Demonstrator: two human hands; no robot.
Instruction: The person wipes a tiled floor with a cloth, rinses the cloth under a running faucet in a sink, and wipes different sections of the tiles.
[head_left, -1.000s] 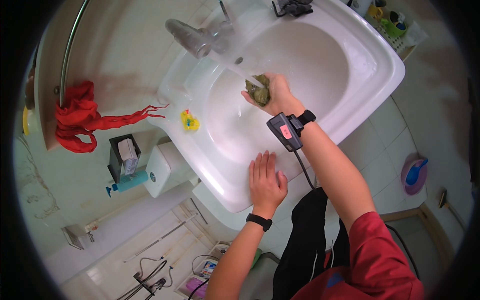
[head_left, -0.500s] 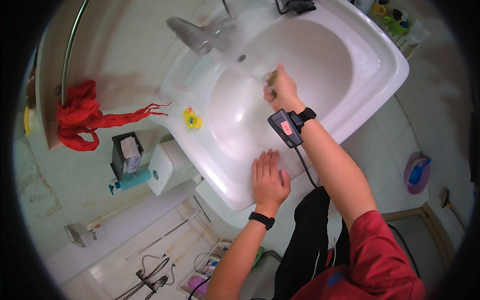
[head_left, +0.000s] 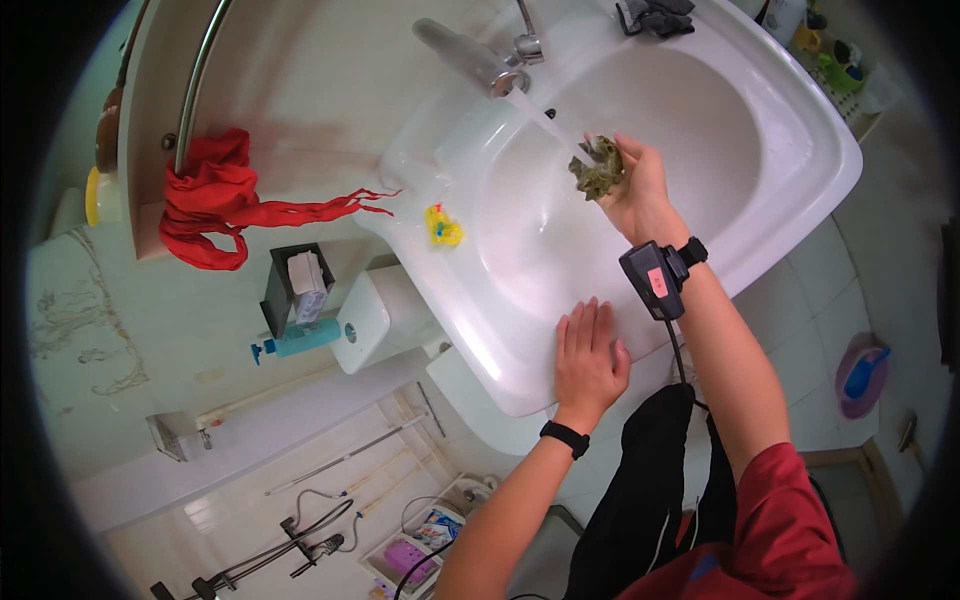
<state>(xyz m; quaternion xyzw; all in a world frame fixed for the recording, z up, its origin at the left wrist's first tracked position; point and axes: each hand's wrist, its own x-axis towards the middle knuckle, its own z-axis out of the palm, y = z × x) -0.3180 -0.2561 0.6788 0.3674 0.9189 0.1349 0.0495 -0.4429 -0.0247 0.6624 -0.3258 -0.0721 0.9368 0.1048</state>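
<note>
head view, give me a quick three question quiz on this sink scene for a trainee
1. Which hand holds the green wad?
2. True or false: water runs from the tap.
3. The left hand lies on the: a) red cloth, b) sink rim, c) blue bottle.

Key: 1. The right hand. 2. True. 3. b.

There are two hands [head_left: 590, 362] [head_left: 642, 200], two black wristbands [head_left: 565, 438] [head_left: 692, 252], one greenish clump [head_left: 600, 174], one faucet [head_left: 470, 60] and one sink [head_left: 482, 348].
</note>
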